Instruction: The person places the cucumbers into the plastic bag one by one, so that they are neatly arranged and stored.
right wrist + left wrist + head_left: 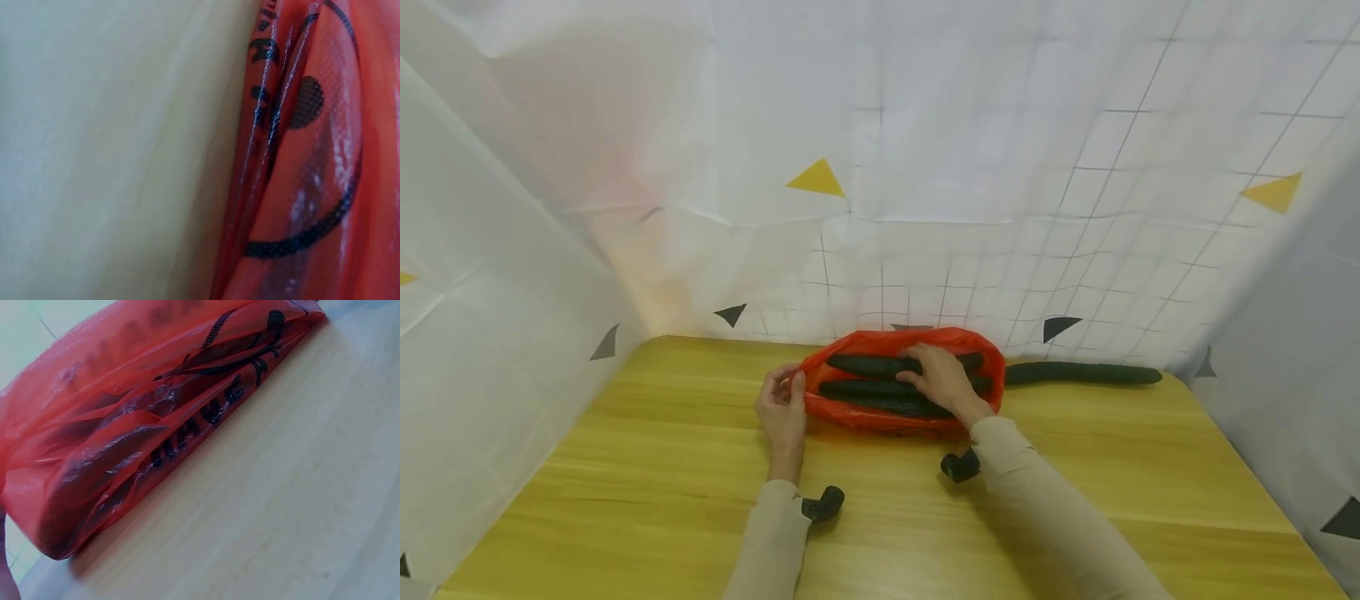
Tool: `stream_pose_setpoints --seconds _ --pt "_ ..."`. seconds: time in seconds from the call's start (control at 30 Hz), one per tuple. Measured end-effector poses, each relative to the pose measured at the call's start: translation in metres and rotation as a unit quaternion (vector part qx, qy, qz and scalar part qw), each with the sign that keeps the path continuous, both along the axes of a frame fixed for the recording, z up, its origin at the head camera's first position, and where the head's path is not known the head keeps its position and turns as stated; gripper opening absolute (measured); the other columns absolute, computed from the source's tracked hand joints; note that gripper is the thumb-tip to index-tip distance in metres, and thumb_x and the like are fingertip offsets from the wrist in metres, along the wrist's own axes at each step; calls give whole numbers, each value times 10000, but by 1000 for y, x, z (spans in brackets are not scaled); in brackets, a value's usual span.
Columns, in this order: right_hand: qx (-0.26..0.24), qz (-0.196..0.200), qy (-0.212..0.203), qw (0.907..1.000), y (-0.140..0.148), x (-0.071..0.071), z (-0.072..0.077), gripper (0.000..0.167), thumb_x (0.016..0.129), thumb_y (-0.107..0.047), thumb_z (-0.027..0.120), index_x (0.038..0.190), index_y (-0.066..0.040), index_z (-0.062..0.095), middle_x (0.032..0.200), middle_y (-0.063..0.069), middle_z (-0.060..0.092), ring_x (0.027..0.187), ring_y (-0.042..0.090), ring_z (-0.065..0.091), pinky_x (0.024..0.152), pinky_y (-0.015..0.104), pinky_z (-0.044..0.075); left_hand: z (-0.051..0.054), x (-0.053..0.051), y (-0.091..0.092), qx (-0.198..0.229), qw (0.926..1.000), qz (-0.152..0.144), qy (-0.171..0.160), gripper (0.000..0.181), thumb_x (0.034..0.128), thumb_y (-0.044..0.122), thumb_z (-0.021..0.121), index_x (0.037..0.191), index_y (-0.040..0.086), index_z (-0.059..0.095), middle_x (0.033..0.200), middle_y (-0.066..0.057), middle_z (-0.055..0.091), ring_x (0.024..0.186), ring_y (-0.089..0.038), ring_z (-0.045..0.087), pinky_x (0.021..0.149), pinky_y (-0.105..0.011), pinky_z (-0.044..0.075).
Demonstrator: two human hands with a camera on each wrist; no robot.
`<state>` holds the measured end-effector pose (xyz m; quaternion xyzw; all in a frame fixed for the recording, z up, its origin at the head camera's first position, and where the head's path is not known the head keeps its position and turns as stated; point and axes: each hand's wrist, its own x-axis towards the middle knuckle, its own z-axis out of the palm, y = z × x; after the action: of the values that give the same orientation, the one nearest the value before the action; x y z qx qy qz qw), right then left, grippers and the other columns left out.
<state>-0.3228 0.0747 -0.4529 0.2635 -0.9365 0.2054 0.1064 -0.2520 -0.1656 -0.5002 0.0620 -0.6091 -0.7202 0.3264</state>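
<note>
A red plastic bag (pixel 880 423) lies wide open near the back of the table, with long dark green cucumbers inside. At its left end, my left hand (pixel 783 410) pinches the rim between thumb and fingers. My right hand (pixel 942 379) reaches into the opening and grips the rear cucumber (pixel 868 365) from above; its fingertips are partly hidden. In front of that one lies another cucumber (pixel 857 388). Black printing marks the bag's side (pixel 125 419) in the left wrist view. The right wrist view shows only the printed bag (pixel 312 187) and tabletop, not the hand.
One more cucumber (pixel 1082 373) lies on the wooden table (pixel 647 475), right of the bag along the back edge. White sheeting with grid lines (pixel 925 250) stands behind and at both sides. Black wrist-worn devices (pixel 824 505) sit at both cuffs.
</note>
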Motion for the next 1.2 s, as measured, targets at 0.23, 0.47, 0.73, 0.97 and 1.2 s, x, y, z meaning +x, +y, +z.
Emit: stream_pose_setpoints --seconds 0.23,0.47,0.73,0.97,1.2 --pt "-254 233 -303 9989 4 1 -2 336 919 -295 611 1220 -147 632 1231 50 631 1149 256 580 968 463 457 0 1 -1 -7 9999 -59 -157 170 898 118 634 1063 77 645 1043 -14 626 882 -129 596 702 -141 501" --pt "-230 -33 -223 9995 -2 3 -3 313 895 -258 650 1182 -133 644 1185 46 646 1108 238 599 938 433 479 1 1 -1 -49 9999 -115 -28 203 888 116 645 1073 31 645 1075 -114 630 909 -169 590 748 -134 499" --pt "-267 -425 -345 9981 -8 3 -3 291 860 -268 694 1130 -161 666 1167 27 652 1084 248 608 869 467 505 1 1 1 -119 9998 -134 53 196 882 128 655 1059 45 648 1052 -72 633 904 -139 591 772 -140 495" --pt "-425 -496 -640 9958 -6 1 -4 295 832 -299 721 1099 -175 694 1175 23 654 1088 260 610 843 474 513 0 0 2 -128 9999 -88 67 180 879 99 656 1046 31 654 1024 -54 637 856 -116 592 721 -144 495" --pt "-513 -503 -756 9945 -6 -1 -7 300 829 -302 724 1100 -177 694 1180 24 652 1106 255 600 885 467 498 0 -1 1 -121 9997 -178 -78 213 879 114 658 1064 10 646 1037 -74 631 890 -107 588 759 -140 486"
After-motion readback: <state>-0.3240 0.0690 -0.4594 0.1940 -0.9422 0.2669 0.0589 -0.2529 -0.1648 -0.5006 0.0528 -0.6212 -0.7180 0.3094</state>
